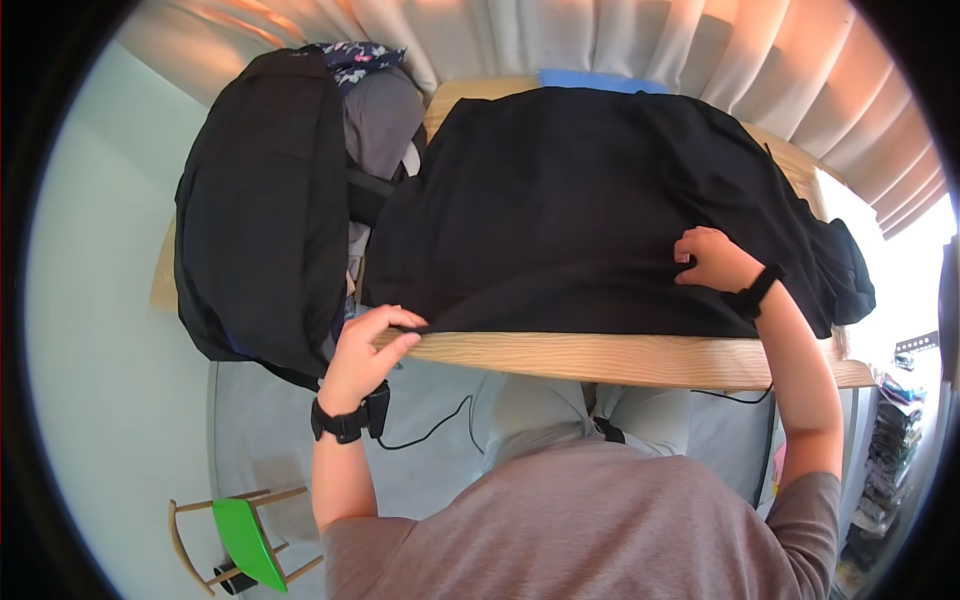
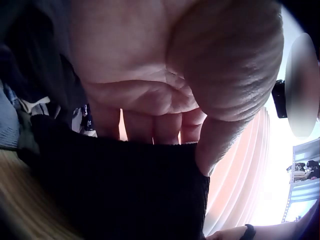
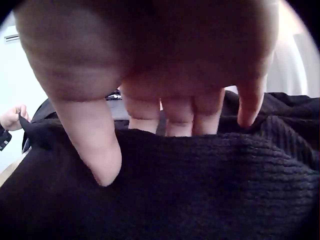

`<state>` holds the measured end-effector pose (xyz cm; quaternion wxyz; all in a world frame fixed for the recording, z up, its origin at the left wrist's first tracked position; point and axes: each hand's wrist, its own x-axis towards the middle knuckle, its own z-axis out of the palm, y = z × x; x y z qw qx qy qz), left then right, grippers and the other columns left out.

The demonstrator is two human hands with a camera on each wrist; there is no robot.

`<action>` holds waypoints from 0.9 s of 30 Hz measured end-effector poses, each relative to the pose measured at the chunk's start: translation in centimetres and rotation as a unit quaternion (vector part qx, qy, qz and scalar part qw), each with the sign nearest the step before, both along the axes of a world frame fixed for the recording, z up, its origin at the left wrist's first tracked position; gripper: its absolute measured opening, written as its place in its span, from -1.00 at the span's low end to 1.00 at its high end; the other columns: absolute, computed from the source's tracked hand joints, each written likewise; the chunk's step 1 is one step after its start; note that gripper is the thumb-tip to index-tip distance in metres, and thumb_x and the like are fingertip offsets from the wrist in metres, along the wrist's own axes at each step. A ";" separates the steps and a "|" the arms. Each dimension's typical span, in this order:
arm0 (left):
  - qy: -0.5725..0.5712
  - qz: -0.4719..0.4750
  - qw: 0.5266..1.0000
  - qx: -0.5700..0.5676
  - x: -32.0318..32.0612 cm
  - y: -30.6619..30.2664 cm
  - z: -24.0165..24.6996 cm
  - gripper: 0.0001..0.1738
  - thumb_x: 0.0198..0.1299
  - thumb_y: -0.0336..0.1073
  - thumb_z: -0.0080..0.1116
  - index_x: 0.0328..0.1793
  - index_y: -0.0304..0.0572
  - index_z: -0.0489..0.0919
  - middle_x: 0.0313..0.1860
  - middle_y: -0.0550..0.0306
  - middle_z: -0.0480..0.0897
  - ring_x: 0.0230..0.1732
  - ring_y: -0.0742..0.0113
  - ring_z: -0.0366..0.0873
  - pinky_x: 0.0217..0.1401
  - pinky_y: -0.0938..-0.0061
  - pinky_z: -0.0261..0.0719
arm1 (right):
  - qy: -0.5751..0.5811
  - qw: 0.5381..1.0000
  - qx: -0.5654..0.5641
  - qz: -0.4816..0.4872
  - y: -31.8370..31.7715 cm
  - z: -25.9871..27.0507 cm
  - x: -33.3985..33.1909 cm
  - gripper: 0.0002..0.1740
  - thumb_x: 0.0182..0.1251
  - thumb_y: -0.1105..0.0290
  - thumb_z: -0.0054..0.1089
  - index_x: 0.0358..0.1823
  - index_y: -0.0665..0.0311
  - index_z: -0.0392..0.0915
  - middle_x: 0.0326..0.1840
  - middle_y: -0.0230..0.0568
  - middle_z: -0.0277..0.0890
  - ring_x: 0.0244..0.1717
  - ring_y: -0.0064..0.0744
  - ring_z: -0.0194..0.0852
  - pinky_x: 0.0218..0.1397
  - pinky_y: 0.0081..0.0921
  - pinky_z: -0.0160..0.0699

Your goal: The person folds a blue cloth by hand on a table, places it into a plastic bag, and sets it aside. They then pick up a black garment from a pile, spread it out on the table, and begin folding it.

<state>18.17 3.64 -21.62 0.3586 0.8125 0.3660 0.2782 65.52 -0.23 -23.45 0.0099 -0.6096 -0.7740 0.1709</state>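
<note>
A black garment (image 1: 570, 200) with a ribbed knit part (image 3: 250, 150) is spread across the wooden table. My left hand (image 1: 365, 350) pinches its near left corner at the table's front edge. In the left wrist view the thumb lies in front of the cloth, and the fingertips are hidden behind it. Over the right half of the garment is my right hand (image 1: 715, 260), fingers bent, with a gap between thumb and fingers. In the right wrist view its thumb tip is against the cloth, and the other fingertips go out of sight behind a ridge of it.
A big black bag (image 1: 265, 200) stands left of the garment, with grey and flowered clothes (image 1: 380, 120) showing at its opening. Bunched black cloth (image 1: 845, 270) lies at the table's right end. Behind is a pale curtain (image 1: 560, 45); a green-seated chair (image 1: 248, 540) stands below left.
</note>
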 end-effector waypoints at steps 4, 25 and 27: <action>0.009 -0.021 0.999 0.037 -1.9 -1.4 -1.0 -0.84 0.02 -0.47 0.19 -0.23 -0.30 0.53 -0.24 0.03 0.67 -0.22 0.18 0.61 -0.02 0.42 0.49 | 0.080 0.996 0.025 -0.028 -1.4 1.9 -0.4 -0.81 -0.02 0.46 0.29 -0.35 0.25 0.49 -0.38 -0.25 0.47 -0.20 -0.23 0.42 0.25 -0.31 0.22; 0.026 -0.096 0.982 -0.160 -2.1 -4.6 0.1 -0.90 0.04 -0.47 0.07 -0.29 -0.31 0.44 -0.16 -0.05 0.65 0.03 0.04 0.59 0.02 0.31 0.50 | 0.107 0.992 0.017 -0.060 -4.7 6.1 1.0 -0.80 -0.19 0.42 0.36 -0.51 0.34 0.57 -0.49 -0.17 0.48 -0.20 -0.20 0.40 0.11 -0.45 0.30; 0.029 -0.073 0.982 -0.173 -2.2 -4.6 -0.1 -0.80 0.07 -0.34 0.12 -0.33 -0.33 0.40 -0.16 -0.14 0.65 0.04 0.03 0.58 0.11 0.26 0.45 | 0.095 0.994 -0.004 -0.056 -5.4 6.9 0.9 -0.78 -0.20 0.41 0.37 -0.47 0.33 0.57 -0.46 -0.19 0.49 -0.16 -0.21 0.39 0.25 -0.43 0.19</action>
